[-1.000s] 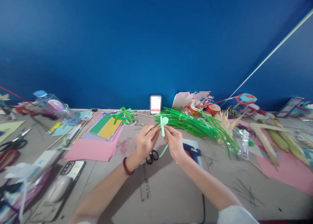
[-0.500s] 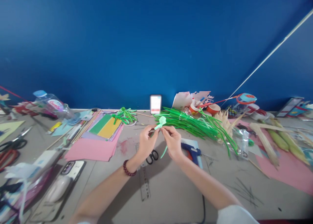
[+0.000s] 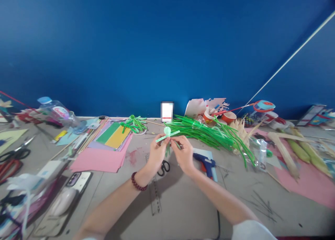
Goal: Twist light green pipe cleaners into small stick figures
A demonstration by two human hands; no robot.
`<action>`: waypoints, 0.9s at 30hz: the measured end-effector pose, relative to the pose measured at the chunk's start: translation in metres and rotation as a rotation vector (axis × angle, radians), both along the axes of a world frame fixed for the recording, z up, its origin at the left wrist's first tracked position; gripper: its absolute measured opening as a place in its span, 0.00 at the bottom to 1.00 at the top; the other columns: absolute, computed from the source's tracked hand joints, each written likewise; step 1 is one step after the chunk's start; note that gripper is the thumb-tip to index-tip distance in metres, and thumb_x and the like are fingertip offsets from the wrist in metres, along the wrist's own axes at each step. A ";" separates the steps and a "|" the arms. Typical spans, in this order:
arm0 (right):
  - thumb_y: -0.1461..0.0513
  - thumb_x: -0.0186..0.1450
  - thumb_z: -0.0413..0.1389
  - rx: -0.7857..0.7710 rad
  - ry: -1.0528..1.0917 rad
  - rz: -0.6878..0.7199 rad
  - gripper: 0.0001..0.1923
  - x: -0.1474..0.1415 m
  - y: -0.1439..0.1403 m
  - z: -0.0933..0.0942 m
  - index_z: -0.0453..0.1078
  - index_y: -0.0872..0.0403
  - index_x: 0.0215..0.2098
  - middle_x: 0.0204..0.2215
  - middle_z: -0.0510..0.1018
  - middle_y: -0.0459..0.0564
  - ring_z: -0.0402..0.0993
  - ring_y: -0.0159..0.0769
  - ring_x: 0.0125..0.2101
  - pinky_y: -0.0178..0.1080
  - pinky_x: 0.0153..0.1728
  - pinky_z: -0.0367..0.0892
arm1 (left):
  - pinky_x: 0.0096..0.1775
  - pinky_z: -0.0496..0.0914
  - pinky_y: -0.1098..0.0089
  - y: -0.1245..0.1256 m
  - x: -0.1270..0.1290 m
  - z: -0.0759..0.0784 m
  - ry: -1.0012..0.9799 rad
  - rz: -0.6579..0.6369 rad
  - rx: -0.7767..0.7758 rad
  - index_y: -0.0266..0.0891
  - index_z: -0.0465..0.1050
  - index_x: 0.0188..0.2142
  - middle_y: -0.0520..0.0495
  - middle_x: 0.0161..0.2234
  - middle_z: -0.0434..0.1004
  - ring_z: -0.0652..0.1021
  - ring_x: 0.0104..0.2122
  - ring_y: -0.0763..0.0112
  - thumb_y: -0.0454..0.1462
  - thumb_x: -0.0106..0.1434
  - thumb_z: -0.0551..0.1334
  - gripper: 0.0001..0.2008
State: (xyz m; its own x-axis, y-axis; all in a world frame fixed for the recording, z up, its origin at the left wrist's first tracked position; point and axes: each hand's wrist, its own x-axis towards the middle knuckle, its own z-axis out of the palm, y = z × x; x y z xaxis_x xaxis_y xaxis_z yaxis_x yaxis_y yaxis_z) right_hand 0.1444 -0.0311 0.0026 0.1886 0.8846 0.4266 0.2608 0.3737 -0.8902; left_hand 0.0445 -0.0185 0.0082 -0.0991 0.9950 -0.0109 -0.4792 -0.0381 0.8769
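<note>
A small figure of pale green pipe cleaner [image 3: 167,131] stands up between my hands, with a round coil on top and two arms spread to the sides. My left hand [image 3: 157,152] pinches it just below the coil. Thumb and forefinger of my right hand [image 3: 184,152] are pressed together close on its right side, at its lower strands; the exact grip is partly hidden. Black-handled scissors [image 3: 164,168] and a clear ruler [image 3: 155,198] lie on the table beneath my hands. Just right of my right hand lies a blue glue gun [image 3: 206,164].
Behind my hands is a heap of green pipe cleaners [image 3: 209,132]. Left are pink paper sheets [image 3: 98,159], several finished-looking green pieces [image 3: 133,123], a phone [image 3: 62,205] with a mouse on it, and a bottle [image 3: 59,111]. Corn husks [image 3: 300,145] lie right. A blue wall [image 3: 167,51] stands behind.
The pipe cleaner figure has turned upright and shifted slightly left, its two side arms now showing. The loose strand that hung by my right hand now hangs between both hands.
</note>
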 end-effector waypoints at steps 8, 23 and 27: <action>0.60 0.61 0.54 -0.060 0.032 0.020 0.07 0.000 0.004 -0.004 0.73 0.53 0.30 0.28 0.73 0.48 0.69 0.34 0.30 0.34 0.30 0.64 | 0.32 0.66 0.74 0.003 -0.001 -0.004 0.020 -0.055 0.027 0.37 0.72 0.28 0.53 0.26 0.73 0.73 0.28 0.75 0.42 0.47 0.71 0.13; 0.55 0.57 0.58 -0.230 0.277 0.186 0.11 0.004 0.009 0.004 0.73 0.55 0.29 0.25 0.77 0.48 0.71 0.34 0.27 0.35 0.29 0.66 | 0.36 0.68 0.68 0.010 -0.014 0.007 -0.148 -0.401 -0.114 0.36 0.75 0.25 0.47 0.25 0.77 0.77 0.32 0.66 0.42 0.46 0.72 0.13; 0.52 0.51 0.63 -0.397 0.516 0.330 0.14 0.004 0.011 0.009 0.73 0.54 0.27 0.19 0.74 0.45 0.67 0.31 0.20 0.34 0.22 0.63 | 0.32 0.68 0.70 0.009 -0.015 0.008 -0.175 -0.468 -0.104 0.36 0.74 0.24 0.48 0.24 0.75 0.75 0.27 0.70 0.43 0.47 0.72 0.13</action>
State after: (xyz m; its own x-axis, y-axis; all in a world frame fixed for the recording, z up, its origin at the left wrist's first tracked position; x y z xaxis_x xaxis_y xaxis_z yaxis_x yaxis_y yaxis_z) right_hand 0.1487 -0.0202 0.0120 -0.0244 0.9997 -0.0092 -0.2991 -0.0161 -0.9541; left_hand 0.0298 -0.0099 0.0165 0.3687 0.9253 -0.0885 -0.5640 0.2984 0.7700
